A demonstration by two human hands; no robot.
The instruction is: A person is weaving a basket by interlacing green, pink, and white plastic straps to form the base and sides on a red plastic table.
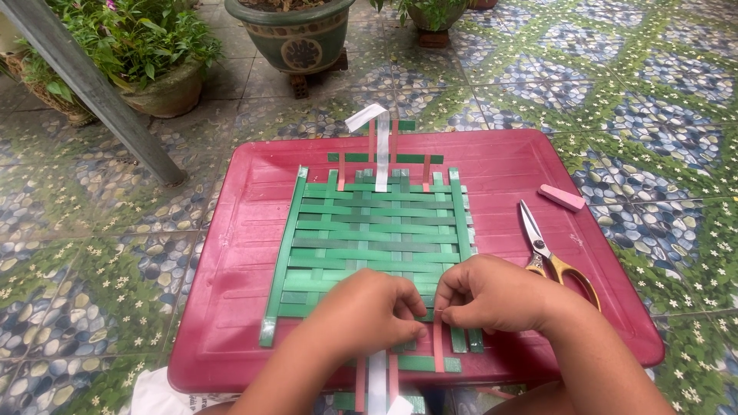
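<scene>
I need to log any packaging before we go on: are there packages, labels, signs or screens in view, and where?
No signs, screens or labels show.
White bag: bottom left corner, on the tiles beside the red tray, crumpled plastic, mostly cut off by the frame; whether it is packaging cannot be told.

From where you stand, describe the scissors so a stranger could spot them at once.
Start at the big red tray on the patterned tile floor, with the green woven mat in its middle. Look right of the mat, just beyond the right hand: the scissors lie there, closed, blades pointing away. Their yellow handles and metal blades set them apart from the small pink block farther back.
</scene>
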